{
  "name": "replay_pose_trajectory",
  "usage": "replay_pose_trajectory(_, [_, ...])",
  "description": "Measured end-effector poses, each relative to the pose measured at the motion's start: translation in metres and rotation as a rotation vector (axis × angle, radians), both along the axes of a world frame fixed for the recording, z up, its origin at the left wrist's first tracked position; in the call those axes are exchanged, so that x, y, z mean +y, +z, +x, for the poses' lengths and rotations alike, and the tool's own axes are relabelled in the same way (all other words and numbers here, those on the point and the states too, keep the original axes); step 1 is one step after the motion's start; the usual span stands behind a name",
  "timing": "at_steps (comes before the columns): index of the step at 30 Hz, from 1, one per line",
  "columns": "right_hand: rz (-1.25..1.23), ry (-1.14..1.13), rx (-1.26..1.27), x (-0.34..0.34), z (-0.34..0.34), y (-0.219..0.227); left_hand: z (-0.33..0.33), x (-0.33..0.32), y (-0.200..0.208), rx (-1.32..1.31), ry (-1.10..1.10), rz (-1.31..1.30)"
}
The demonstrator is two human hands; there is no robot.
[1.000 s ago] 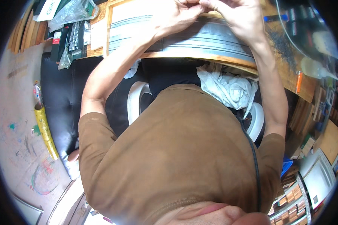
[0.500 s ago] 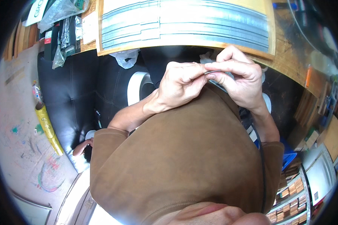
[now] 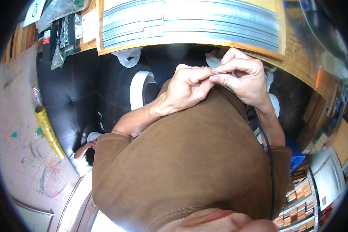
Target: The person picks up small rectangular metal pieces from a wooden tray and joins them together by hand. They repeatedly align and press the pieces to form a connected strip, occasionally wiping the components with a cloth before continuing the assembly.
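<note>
Your left hand point(image 3: 187, 87) and right hand point(image 3: 245, 79) meet close above your brown shirt point(image 3: 189, 162), fingers pinched narrow on one thin grey metal strip point(image 3: 220, 72) held between both sets of fingertips. Beyond your fingers, a tray of grey strips point(image 3: 189, 21) lies on the table point(image 3: 297, 50).

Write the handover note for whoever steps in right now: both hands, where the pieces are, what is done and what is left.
Left hand: shut, pinching one end of a thin grey metal strip at chest height.
Right hand: shut on the same strip, fingertips meeting the left hand's.
Pieces: the rest of the grey strips lie in rows on the wooden tray on the bench ahead, beyond both hands. A white crumpled cloth sits just behind the right hand.
Done: one strip is off the tray and in hand.
Left: many strips are on the tray; what is being done to the held one is too small to tell.
</note>
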State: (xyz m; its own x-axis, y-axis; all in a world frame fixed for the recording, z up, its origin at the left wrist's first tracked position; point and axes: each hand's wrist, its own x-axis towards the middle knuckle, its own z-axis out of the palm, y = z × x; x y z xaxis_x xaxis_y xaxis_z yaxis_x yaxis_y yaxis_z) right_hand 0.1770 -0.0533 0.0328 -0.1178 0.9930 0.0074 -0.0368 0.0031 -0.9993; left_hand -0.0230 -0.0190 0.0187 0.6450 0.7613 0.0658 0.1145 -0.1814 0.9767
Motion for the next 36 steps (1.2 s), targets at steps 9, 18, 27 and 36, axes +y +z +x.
replay_pose_trajectory(9, [0.071, -0.049, -0.119, -0.005, -0.004, 0.005, -0.002, 0.003, -0.001, 0.02, -0.041, -0.094])
replay_pose_trajectory(18, [0.224, -0.203, -0.298, -0.013, -0.019, 0.006, -0.003, 0.011, -0.002, 0.064, -0.108, -0.203])
replay_pose_trajectory(27, [0.144, -0.201, -0.145, -0.014, -0.014, 0.005, 0.001, 0.019, 0.001, -0.033, -0.108, -0.226])
replay_pose_trajectory(36, [0.115, -0.195, -0.247, -0.014, -0.016, 0.007, 0.0, 0.018, -0.001, 0.018, -0.087, -0.236])
